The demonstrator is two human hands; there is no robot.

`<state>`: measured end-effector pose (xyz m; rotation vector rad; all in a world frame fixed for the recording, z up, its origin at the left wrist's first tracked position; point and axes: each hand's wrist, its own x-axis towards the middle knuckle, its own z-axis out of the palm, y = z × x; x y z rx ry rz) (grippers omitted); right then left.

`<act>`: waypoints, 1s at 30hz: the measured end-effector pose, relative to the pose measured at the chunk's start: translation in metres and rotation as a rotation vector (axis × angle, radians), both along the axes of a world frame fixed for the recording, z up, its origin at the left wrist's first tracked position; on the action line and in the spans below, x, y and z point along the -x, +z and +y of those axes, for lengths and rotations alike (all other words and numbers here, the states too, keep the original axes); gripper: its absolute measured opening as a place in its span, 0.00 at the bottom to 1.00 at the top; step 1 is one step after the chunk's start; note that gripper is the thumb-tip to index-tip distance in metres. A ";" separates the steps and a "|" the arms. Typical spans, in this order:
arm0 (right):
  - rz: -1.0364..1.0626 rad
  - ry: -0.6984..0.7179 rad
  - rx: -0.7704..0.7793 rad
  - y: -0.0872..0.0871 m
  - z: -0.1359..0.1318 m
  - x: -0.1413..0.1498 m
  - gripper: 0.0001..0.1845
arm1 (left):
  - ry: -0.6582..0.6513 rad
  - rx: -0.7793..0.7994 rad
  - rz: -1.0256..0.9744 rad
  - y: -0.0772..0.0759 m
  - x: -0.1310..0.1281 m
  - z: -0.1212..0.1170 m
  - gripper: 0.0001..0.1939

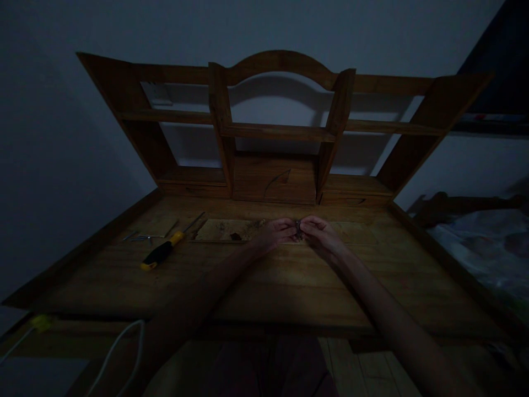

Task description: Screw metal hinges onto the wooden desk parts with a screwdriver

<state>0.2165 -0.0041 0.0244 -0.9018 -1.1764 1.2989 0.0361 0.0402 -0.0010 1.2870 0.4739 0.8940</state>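
In the head view, the person's left hand (278, 230) and right hand (319, 230) nearly meet above the table (285, 292), fingers of each pinched on one small dark object (298, 228) between them, too dim to identify. A yellow-and-black screwdriver (167, 247) lies to their left.

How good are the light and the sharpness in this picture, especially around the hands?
Head view: very dim overall, no strong glare; head view: the small dark item between the left hand and right hand is too murky to identify; head view: the screwdriver, partly yellow, reads more clearly.
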 end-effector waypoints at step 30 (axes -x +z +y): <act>-0.167 -0.147 -0.171 -0.014 0.007 0.004 0.20 | 0.461 -0.423 0.248 0.012 -0.002 -0.010 0.09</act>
